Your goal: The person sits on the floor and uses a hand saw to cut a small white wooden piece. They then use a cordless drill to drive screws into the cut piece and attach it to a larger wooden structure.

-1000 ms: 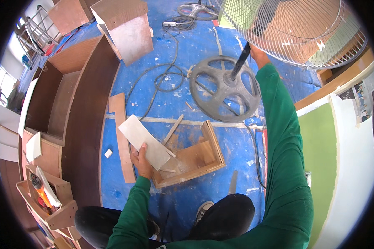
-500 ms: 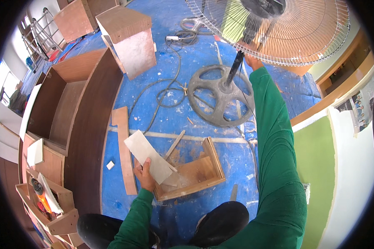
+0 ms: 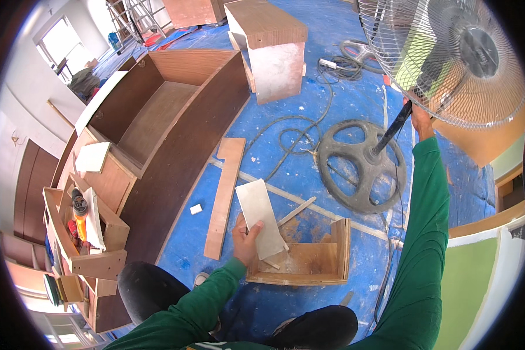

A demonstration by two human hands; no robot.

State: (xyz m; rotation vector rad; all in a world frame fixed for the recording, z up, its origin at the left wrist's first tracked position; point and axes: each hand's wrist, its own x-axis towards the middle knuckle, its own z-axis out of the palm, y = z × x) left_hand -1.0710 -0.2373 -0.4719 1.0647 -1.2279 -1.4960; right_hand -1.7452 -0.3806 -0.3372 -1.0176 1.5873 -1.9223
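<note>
My left hand [image 3: 248, 240] is closed on the edge of a thin, pale rectangular board [image 3: 261, 217], thumb on its face. The board is tilted over a small open wooden box [image 3: 312, 256] on the floor, with dust and scraps inside. My right arm reaches far forward, and my right hand [image 3: 421, 121] grips a pedestal fan [image 3: 478, 52] by its pole just below the wire cage. The cage partly hides those fingers. The fan's round spoked base [image 3: 361, 166] rests on the floor, and its black pole [image 3: 398, 125] leans right.
Blue sheeting [image 3: 286, 169] covers the floor, crossed by a cable [image 3: 297, 140]. A notched plank [image 3: 224, 198] and a small white block [image 3: 196, 209] lie left of the box. A dark open cabinet [image 3: 192, 140] stands left, near a wooden tool tray [image 3: 99, 262] holding an orange-handled power tool [image 3: 79, 213].
My view has turned left, so the scene sits farther right in the picture. The pale board is more upright in my left hand. My right hand stays at the fan.
</note>
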